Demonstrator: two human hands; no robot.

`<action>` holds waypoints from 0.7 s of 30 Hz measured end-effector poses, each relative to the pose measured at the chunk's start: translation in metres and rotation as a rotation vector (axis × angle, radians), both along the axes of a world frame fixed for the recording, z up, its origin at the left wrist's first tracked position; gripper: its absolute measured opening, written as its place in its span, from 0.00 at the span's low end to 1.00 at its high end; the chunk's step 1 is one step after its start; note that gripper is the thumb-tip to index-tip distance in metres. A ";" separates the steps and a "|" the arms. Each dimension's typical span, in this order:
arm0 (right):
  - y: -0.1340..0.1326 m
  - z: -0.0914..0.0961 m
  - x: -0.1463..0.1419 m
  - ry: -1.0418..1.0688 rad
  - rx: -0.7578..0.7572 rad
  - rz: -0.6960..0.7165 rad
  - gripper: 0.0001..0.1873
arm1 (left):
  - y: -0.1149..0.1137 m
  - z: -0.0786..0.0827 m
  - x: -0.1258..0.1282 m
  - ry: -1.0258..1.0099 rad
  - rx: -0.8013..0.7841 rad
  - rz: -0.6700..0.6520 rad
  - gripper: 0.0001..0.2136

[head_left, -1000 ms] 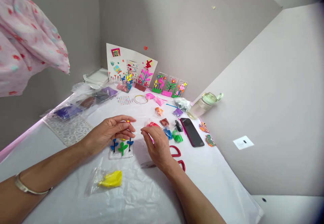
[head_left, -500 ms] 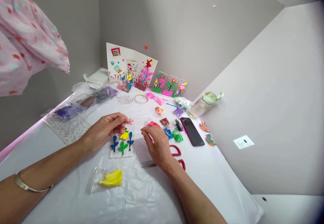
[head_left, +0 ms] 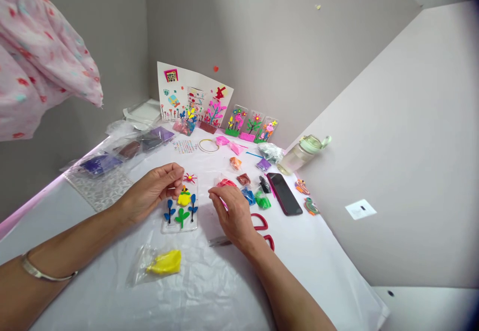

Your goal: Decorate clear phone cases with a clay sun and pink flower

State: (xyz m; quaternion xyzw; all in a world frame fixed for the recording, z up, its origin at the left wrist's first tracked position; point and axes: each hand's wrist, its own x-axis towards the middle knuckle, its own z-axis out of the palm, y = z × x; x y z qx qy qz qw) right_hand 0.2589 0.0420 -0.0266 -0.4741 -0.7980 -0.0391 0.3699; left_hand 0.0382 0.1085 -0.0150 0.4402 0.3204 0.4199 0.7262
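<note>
A clear phone case (head_left: 170, 227) decorated with clay lies flat on the table. On it are a red sun-like flower (head_left: 189, 177) with a yellow centre, a yellow clay chick (head_left: 184, 197), blue flowers on dark stems, and a green plant (head_left: 182, 217). My left hand (head_left: 159, 188) is over the case's upper left, thumb and fingertips pinched together beside the red flower. Right of the case, my right hand (head_left: 235, 213) is also pinched, above the red-handled scissors (head_left: 268, 242). Anything in either pinch is too small to make out.
A yellow clay packet (head_left: 166, 262) lies in front. Several small clay packets, a phone (head_left: 284, 194) and a tilted bottle (head_left: 301, 154) are at right. Bagged clay (head_left: 100, 164) lies at left. Decorated cases (head_left: 236, 121) and a picture sheet (head_left: 179, 84) lean on the back wall.
My left hand has drawn back slightly to the left, uncovering the red flower on the case. My right hand has stayed in place.
</note>
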 end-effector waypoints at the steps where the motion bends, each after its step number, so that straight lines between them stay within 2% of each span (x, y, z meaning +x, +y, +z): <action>1: 0.000 0.000 0.000 0.000 0.000 0.000 0.12 | -0.001 0.001 0.000 -0.007 0.005 -0.006 0.25; 5: 0.001 0.000 0.000 0.004 0.000 0.002 0.12 | -0.003 0.006 0.000 -0.032 0.013 -0.018 0.27; 8: 0.000 0.000 0.000 0.005 -0.001 0.005 0.12 | -0.003 0.008 -0.001 -0.034 0.008 -0.021 0.23; 12: 0.000 0.000 -0.001 0.004 -0.002 0.011 0.11 | -0.001 0.005 -0.001 -0.008 -0.006 -0.029 0.19; 21: 0.000 0.000 0.000 0.003 0.000 0.012 0.12 | 0.001 0.001 0.000 0.036 0.046 0.011 0.19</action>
